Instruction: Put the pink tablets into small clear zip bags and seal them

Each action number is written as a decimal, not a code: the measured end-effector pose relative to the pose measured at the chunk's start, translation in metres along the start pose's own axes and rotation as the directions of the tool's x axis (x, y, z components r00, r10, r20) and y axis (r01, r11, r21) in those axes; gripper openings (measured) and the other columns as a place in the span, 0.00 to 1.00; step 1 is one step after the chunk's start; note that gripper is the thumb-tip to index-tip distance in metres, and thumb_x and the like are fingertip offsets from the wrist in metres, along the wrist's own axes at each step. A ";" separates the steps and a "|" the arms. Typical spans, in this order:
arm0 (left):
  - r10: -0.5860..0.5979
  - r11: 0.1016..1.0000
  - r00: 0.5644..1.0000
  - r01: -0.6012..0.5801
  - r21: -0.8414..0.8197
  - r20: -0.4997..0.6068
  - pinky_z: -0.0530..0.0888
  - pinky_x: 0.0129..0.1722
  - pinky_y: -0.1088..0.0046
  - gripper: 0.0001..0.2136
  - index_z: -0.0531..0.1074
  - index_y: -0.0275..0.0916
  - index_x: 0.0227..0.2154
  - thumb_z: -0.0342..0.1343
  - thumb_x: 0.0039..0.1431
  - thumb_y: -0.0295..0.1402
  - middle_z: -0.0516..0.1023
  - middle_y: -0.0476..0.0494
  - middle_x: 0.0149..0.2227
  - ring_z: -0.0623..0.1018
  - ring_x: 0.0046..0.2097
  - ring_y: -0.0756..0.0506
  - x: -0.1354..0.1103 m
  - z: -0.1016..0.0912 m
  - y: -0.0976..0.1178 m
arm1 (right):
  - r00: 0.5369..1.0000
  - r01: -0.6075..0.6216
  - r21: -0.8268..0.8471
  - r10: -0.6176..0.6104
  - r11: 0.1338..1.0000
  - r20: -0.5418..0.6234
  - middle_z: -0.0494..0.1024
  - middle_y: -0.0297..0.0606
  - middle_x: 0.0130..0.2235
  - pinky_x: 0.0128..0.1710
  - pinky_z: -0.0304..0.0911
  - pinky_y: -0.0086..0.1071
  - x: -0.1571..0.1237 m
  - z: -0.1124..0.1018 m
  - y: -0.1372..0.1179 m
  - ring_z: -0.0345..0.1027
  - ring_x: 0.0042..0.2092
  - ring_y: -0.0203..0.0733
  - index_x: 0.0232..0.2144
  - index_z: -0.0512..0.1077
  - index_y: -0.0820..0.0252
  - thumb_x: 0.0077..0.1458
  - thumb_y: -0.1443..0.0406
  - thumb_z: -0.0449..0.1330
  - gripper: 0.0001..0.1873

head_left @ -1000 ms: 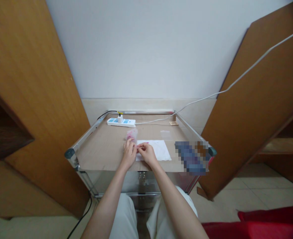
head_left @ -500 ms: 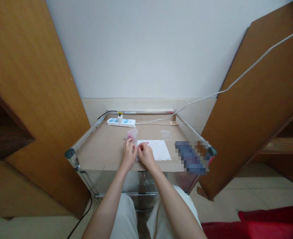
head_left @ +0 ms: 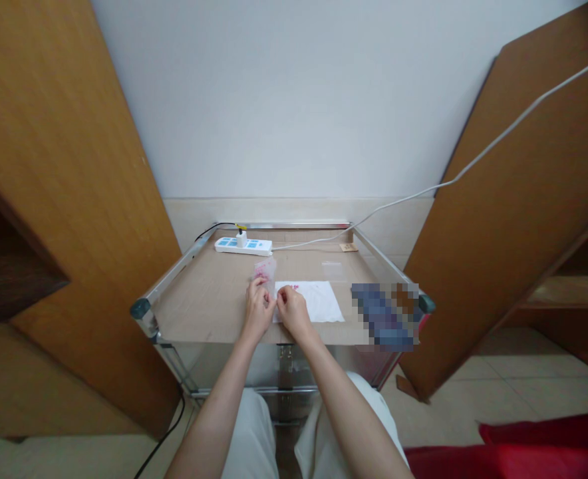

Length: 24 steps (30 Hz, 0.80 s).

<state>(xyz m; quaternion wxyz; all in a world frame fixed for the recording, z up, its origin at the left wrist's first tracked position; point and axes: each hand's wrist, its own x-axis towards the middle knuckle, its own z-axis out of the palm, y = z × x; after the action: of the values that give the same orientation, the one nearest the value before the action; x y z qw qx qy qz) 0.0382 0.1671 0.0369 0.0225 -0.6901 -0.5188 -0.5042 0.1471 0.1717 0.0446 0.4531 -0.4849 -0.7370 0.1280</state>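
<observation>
Work is seemingly standing partway: left hand (head_left: 260,308) and right hand (head_left: 293,310) are pinching, anything held unclear, by the white rectangular sheet (head_left: 322,303), small pink pieces (head_left: 294,287) lying on it, more apparently waiting in the clear plastic bag (head_left: 265,268) off its far-left corner.

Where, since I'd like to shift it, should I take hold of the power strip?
Probably across the narrow width of the power strip, just right of the white plug, coming from above. It lies flat and long, and the plug stands up from its top; stop short of the right end, where the white cord leaves.
</observation>
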 end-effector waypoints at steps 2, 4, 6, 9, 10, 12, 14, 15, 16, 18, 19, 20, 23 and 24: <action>0.000 1.000 1.000 0.000 0.001 0.009 0.61 0.47 0.64 0.05 0.57 0.38 0.19 0.46 0.45 0.24 0.62 0.41 0.43 0.62 0.48 0.45 -0.001 -0.001 0.001 | 0.999 -0.039 0.009 0.039 0.999 -0.012 0.69 0.35 0.22 0.26 0.52 0.26 0.002 -0.001 0.002 0.60 0.25 0.34 0.24 0.65 0.61 0.46 0.70 0.49 0.05; -0.004 1.000 1.000 0.004 0.002 0.009 0.61 0.47 0.64 0.05 0.58 0.38 0.19 0.46 0.45 0.24 0.62 0.41 0.42 0.63 0.48 0.45 -0.001 -0.002 0.003 | 0.998 -0.065 0.032 0.066 0.997 -0.009 0.68 0.34 0.22 0.27 0.52 0.26 0.003 -0.003 0.003 0.61 0.25 0.34 0.23 0.65 0.61 0.45 0.70 0.51 0.04; -0.004 1.000 1.000 0.004 0.002 0.006 0.61 0.48 0.64 0.04 0.58 0.38 0.20 0.46 0.47 0.25 0.61 0.41 0.43 0.62 0.48 0.45 -0.001 -0.003 0.004 | 0.998 -0.063 0.047 0.064 0.997 -0.002 0.69 0.35 0.23 0.27 0.53 0.26 0.003 -0.004 0.003 0.61 0.26 0.34 0.24 0.65 0.61 0.45 0.69 0.51 0.03; 0.000 1.000 1.000 0.000 0.007 0.014 0.61 0.48 0.64 0.04 0.59 0.38 0.20 0.46 0.48 0.26 0.61 0.41 0.43 0.62 0.48 0.45 -0.001 -0.004 0.006 | 1.000 -0.010 0.064 0.010 0.998 0.009 0.69 0.35 0.25 0.28 0.54 0.26 0.002 -0.005 0.002 0.62 0.27 0.35 0.27 0.64 0.61 0.46 0.70 0.49 0.05; 0.000 1.000 1.000 0.000 0.010 0.016 0.60 0.48 0.64 0.04 0.59 0.38 0.20 0.46 0.48 0.26 0.61 0.41 0.44 0.62 0.48 0.45 0.000 -0.004 0.006 | 1.000 0.012 0.074 -0.013 0.997 0.008 0.69 0.35 0.26 0.29 0.55 0.26 0.002 -0.005 0.002 0.62 0.28 0.35 0.29 0.64 0.61 0.46 0.71 0.48 0.06; -0.002 1.000 1.000 0.002 0.012 0.015 0.60 0.48 0.64 0.05 0.58 0.38 0.20 0.46 0.48 0.26 0.61 0.42 0.44 0.62 0.48 0.45 0.000 -0.004 0.006 | 0.998 0.056 0.097 -0.057 0.994 0.002 0.69 0.35 0.27 0.30 0.56 0.27 0.001 -0.006 0.001 0.62 0.29 0.36 0.30 0.64 0.60 0.46 0.72 0.47 0.09; -0.005 1.000 1.000 0.005 0.011 0.008 0.60 0.48 0.65 0.05 0.58 0.38 0.20 0.46 0.48 0.26 0.61 0.42 0.44 0.62 0.48 0.45 0.000 -0.005 0.006 | 0.995 0.095 0.119 -0.096 0.988 0.001 0.69 0.36 0.28 0.32 0.56 0.28 0.001 -0.006 0.001 0.63 0.31 0.36 0.31 0.65 0.60 0.46 0.75 0.46 0.12; -0.009 1.000 1.000 0.009 0.011 0.002 0.60 0.48 0.65 0.05 0.58 0.38 0.20 0.45 0.48 0.26 0.61 0.42 0.43 0.62 0.48 0.45 0.000 -0.005 0.006 | 0.993 0.114 0.127 -0.116 0.985 0.005 0.69 0.36 0.29 0.33 0.57 0.28 0.001 -0.006 0.001 0.63 0.32 0.37 0.31 0.66 0.60 0.45 0.76 0.45 0.13; -0.012 1.000 1.000 0.012 0.013 -0.005 0.60 0.48 0.65 0.05 0.58 0.38 0.20 0.45 0.48 0.26 0.61 0.42 0.43 0.62 0.48 0.46 0.000 -0.005 0.006 | 0.991 0.129 0.131 -0.132 0.983 0.013 0.70 0.37 0.30 0.35 0.57 0.29 0.001 -0.006 0.002 0.63 0.34 0.37 0.31 0.67 0.60 0.45 0.77 0.45 0.15; -0.020 1.000 1.000 0.020 0.018 -0.017 0.60 0.48 0.65 0.05 0.59 0.38 0.20 0.45 0.49 0.26 0.61 0.42 0.43 0.62 0.48 0.46 -0.001 -0.005 0.007 | 0.989 0.139 0.120 -0.143 0.983 0.026 0.70 0.39 0.32 0.37 0.57 0.29 0.002 -0.004 0.003 0.63 0.36 0.38 0.31 0.69 0.60 0.44 0.78 0.45 0.17; -0.022 1.000 1.000 0.022 0.020 -0.019 0.60 0.48 0.65 0.05 0.59 0.38 0.21 0.44 0.50 0.26 0.61 0.42 0.43 0.62 0.49 0.45 -0.001 -0.005 0.007 | 0.990 0.135 0.107 -0.139 0.985 0.030 0.70 0.40 0.33 0.38 0.57 0.30 0.001 -0.004 0.003 0.63 0.36 0.38 0.32 0.70 0.61 0.44 0.78 0.45 0.18; -0.022 1.000 1.000 0.022 0.021 -0.018 0.60 0.48 0.65 0.05 0.59 0.38 0.21 0.44 0.50 0.26 0.61 0.42 0.44 0.62 0.49 0.46 -0.001 -0.006 0.008 | 0.991 0.128 0.093 -0.131 0.987 0.032 0.70 0.40 0.33 0.38 0.57 0.30 0.001 -0.003 0.003 0.63 0.36 0.38 0.32 0.70 0.61 0.44 0.78 0.45 0.18; -0.010 1.000 1.000 0.010 0.016 0.007 0.60 0.48 0.65 0.05 0.60 0.38 0.22 0.44 0.51 0.27 0.62 0.42 0.44 0.62 0.48 0.46 -0.002 -0.006 0.010 | 0.994 0.108 0.073 -0.110 0.991 0.019 0.70 0.41 0.33 0.38 0.58 0.30 0.000 -0.002 0.003 0.63 0.36 0.38 0.35 0.70 0.62 0.45 0.77 0.46 0.18; -0.002 1.000 1.000 0.002 0.011 0.022 0.60 0.48 0.65 0.05 0.60 0.38 0.22 0.43 0.51 0.27 0.63 0.42 0.44 0.62 0.48 0.46 -0.001 -0.007 0.011 | 0.994 0.105 0.078 -0.107 0.991 0.015 0.70 0.41 0.34 0.38 0.58 0.29 0.000 -0.002 0.002 0.63 0.36 0.38 0.36 0.70 0.62 0.45 0.76 0.46 0.18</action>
<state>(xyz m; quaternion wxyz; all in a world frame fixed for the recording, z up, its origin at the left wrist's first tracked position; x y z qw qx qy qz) 0.0415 0.1574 0.0444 0.0199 -0.6950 -0.5225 -0.4936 0.1497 0.1726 0.0442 0.4704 -0.4261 -0.7606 0.1366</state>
